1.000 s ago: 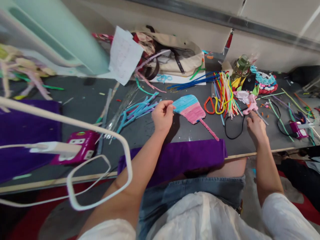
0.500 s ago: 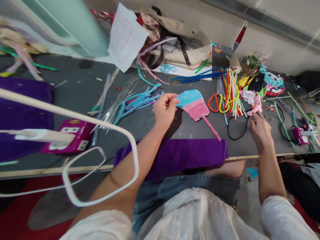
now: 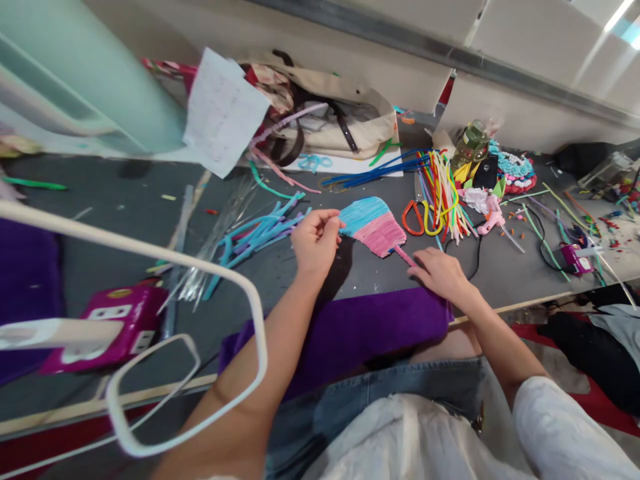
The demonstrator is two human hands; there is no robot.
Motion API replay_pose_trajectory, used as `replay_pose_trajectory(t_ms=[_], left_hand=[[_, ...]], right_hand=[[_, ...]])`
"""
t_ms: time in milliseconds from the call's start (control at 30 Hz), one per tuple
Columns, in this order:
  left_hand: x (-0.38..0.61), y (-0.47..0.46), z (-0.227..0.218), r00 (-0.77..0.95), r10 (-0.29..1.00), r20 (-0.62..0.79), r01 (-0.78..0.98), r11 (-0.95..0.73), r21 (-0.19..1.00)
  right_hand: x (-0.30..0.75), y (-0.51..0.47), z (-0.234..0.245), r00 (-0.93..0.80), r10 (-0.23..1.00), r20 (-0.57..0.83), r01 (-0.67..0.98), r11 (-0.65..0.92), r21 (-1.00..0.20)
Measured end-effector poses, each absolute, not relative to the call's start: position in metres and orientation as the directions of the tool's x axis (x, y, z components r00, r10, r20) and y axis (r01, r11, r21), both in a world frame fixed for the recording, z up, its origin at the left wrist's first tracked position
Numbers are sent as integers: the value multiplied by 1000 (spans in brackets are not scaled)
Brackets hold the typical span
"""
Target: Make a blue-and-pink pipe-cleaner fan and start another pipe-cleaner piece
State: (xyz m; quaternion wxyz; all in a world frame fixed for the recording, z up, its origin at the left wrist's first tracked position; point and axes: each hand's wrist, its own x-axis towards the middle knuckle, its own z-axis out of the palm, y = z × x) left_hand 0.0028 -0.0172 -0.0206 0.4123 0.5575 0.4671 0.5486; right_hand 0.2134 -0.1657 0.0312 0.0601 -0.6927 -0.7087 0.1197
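Both hands meet the seemingly light, floppy blue-and-pink pipe-cleaner fan (image 3: 373, 227): left hand (image 3: 313, 240) pinches its edge, right hand (image 3: 440, 273) lies open on its stem (image 3: 403, 255).

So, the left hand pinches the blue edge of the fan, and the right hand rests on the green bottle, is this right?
Not quite. The left hand does pinch the blue edge of the fan, but the right hand lies at the fan's pink handle, not on the green bottle, which stands apart, farther back. The head view shows it.
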Motion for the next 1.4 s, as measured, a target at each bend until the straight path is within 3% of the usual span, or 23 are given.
replay_pose_trajectory(t_ms=[133,333,400,500,567,667,800,933,1033,1133,1267,1400], left_hand=[[0,-21,-16,1,975,224,-41,-223,974],[-4,-25,-9,-29,982,187,-213,-189,959],[-4,-26,-8,74,994,77,-258,-55,965],[-2,-29,-4,344,933,-107,-340,231,912],[0,-31,-1,420,898,-129,-436,324,840],[-1,-30,1,362,924,-126,-566,325,758],[-11,-21,-1,293,927,-234,-629,371,683],[-17,-13,-5,301,895,-329,-649,445,617],[-19,-11,-6,289,877,-384,-659,473,585],[-20,-12,-7,284,864,-417,-669,490,560],[-23,-10,-10,236,874,-426,-658,466,591],[-25,-7,-15,224,877,-425,-619,465,633]], right_hand=[[195,-150,23,-23,994,-111,962,-8,-272],[195,-144,20,209,975,73,703,-98,-704],[190,-143,22,277,958,78,588,-105,-802],[170,-140,25,305,948,89,515,-86,-853],[154,-138,27,273,956,104,538,-62,-841],[134,-139,30,141,986,90,612,-16,-790],[138,-135,38,49,994,102,649,45,-759],[179,-110,46,262,944,201,717,-51,-696],[220,-83,47,501,809,308,754,-234,-613],[251,-63,39,645,706,292,724,-444,-528],[262,-50,13,713,676,186,674,-590,-444],[251,-45,-13,607,768,205,771,-506,-386]])
